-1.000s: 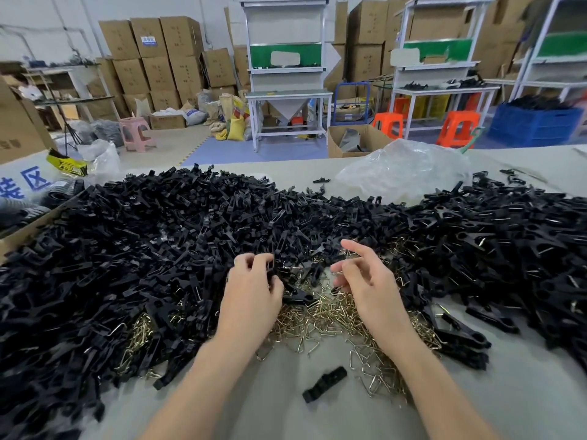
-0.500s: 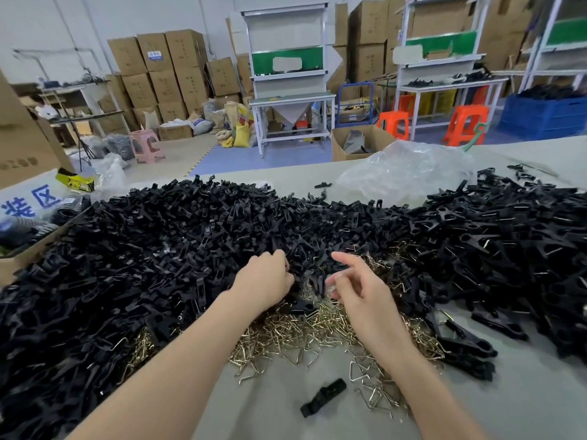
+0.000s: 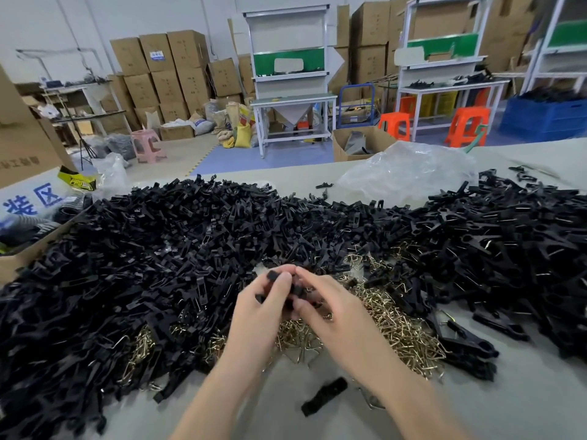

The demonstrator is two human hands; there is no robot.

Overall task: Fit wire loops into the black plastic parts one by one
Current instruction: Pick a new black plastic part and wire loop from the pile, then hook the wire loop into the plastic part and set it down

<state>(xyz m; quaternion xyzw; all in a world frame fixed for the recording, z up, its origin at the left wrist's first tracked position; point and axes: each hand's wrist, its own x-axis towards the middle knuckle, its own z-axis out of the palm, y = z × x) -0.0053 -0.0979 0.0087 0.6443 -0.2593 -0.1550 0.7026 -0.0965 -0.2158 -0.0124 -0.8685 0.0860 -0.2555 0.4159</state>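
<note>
the left hand (image 3: 259, 315) and the right hand (image 3: 338, 317) meet in the middle of the view, raised a little above the bench (image 3: 247, 417). the left hand's fingers are curled round a black plastic part (image 3: 296, 293), with the thumb laid over its upper end. the right hand pinches the same part from the 3 o'clock side, thumb below and fingertips on top. whether a wire loop is already between those fingers i cannot tell; the hands hide it.

a heap of brass-coloured wire loops (image 3: 397, 325) lies on the bench under the hands and spreads from them toward 3 to 5 o'clock. it touches the black heaps on both sides. the large pile of black parts (image 3: 152, 249) runs from 7 o'clock round to 12 o'clock of the hands. a second black pile (image 3: 508, 236) fills 1 to 3 o'clock, with bits of wire glinting in it.

at 6 o'clock a single loose black piece (image 3: 324, 400) lies on bare bench, apart from the heaps. a clear plastic bag (image 3: 409, 173) sits at 1 o'clock near the bench's far edge. a cardboard box (image 3: 19, 262) stands at 9 o'clock, against the big pile.
</note>
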